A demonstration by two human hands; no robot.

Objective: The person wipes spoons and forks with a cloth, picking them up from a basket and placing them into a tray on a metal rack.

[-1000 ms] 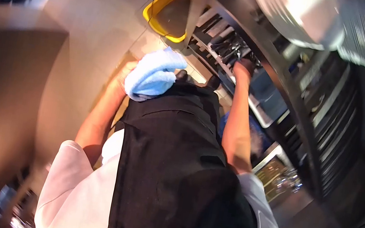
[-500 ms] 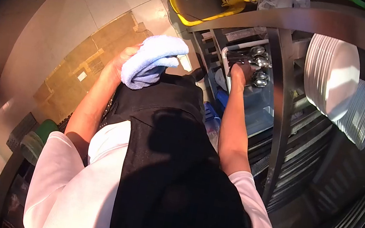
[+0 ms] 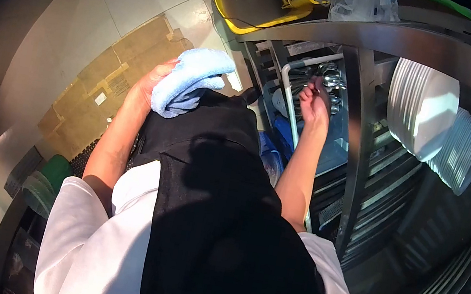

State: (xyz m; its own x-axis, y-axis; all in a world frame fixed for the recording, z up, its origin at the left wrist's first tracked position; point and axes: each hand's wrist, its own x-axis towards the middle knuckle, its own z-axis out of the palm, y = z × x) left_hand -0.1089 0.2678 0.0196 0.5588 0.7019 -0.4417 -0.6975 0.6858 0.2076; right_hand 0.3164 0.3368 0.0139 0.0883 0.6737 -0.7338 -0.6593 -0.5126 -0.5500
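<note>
My left hand (image 3: 154, 80) is closed around a folded light blue cloth (image 3: 186, 86), held above the black apron. On the right, my right hand (image 3: 316, 101) is over a bin (image 3: 338, 140) on the rack, beside several metal spoons (image 3: 331, 76). Its fingers are curled, and what they hold, if anything, is too small to make out. The white rail (image 3: 290, 100) of the bin passes just left of this hand.
A yellow basket (image 3: 260, 1) stands at the top, with a clear plastic bag (image 3: 365, 5) to its right. Stacked white plates (image 3: 422, 110) lean on the dark metal rack (image 3: 362, 137). Flattened cardboard (image 3: 116, 80) covers floor at the left.
My right hand has drawn back slightly from the spoons and turned, so its fingers now show. My left hand still holds the cloth, a little lower and further left in view.
</note>
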